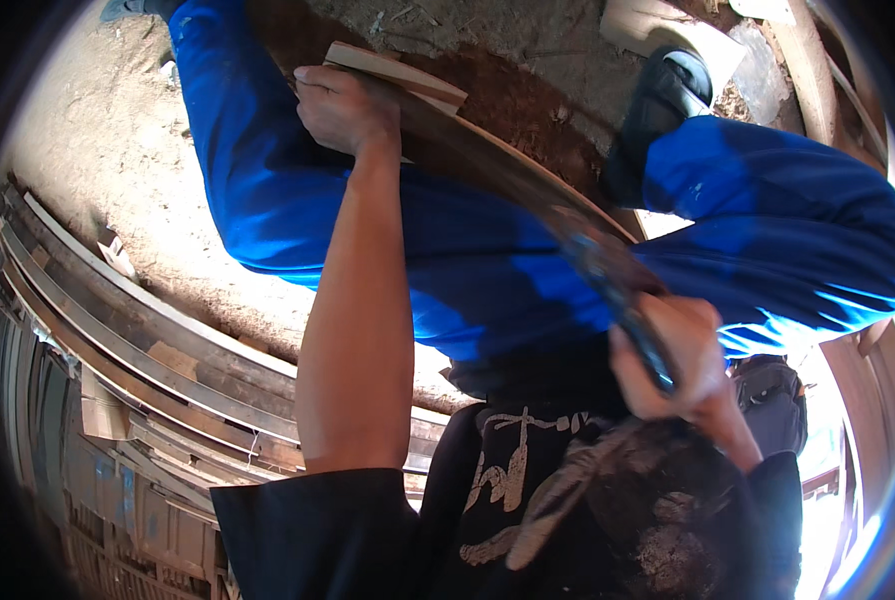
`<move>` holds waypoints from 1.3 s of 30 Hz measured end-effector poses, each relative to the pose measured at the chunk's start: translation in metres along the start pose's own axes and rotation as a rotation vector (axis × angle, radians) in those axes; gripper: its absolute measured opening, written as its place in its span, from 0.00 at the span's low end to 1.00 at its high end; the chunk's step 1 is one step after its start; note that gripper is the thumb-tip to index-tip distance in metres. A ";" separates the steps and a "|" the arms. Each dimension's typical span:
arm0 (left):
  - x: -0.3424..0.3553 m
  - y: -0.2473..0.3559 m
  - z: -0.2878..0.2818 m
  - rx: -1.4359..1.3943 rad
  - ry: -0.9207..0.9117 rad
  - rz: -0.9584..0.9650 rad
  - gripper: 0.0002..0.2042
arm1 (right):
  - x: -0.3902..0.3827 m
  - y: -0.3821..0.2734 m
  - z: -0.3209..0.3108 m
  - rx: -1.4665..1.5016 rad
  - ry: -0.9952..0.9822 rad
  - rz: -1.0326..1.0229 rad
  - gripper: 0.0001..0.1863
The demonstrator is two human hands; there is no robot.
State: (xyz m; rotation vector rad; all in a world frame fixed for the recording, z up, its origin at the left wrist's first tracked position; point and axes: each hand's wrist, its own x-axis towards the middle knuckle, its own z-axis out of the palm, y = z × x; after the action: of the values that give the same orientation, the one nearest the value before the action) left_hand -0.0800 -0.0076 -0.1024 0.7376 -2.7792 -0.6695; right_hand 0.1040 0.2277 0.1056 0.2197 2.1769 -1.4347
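Observation:
My left hand (342, 108) is closed at the far end of a pale wooden piece (407, 76), its thumb side toward the end of the wood. From there a long dark blade runs down to the right across my lap; it looks like a handsaw (507, 178), smeared by motion. My right hand (672, 355) is wrapped round its shiny dark handle (617, 290), close to my waist. Beyond the blade shows the thin light edge of a board (557, 185). The blade hides where it meets the wood.
My legs in blue trousers (257, 190) spread to both sides, with a dark shoe (657, 120) at the far right. Long boards (167, 330) lie stacked at the left. A dark bag (772, 405) is at the right. Wood pieces (807, 70) lie on the dirt ground (527, 30).

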 end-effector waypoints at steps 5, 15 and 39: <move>0.005 0.000 -0.012 0.013 -0.040 -0.044 0.29 | -0.017 -0.020 -0.022 -0.211 -0.040 0.044 0.04; 0.001 0.009 -0.019 0.054 -0.108 -0.077 0.28 | -0.023 -0.018 -0.007 -0.236 0.078 0.134 0.05; 0.004 0.000 -0.006 0.055 -0.007 -0.050 0.28 | -0.048 -0.025 -0.020 -0.352 0.091 0.213 0.07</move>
State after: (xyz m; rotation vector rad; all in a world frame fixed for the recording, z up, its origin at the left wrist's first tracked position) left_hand -0.0811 -0.0120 -0.0970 0.8189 -2.8047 -0.6079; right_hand 0.1283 0.2419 0.1562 0.3819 2.3544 -0.9249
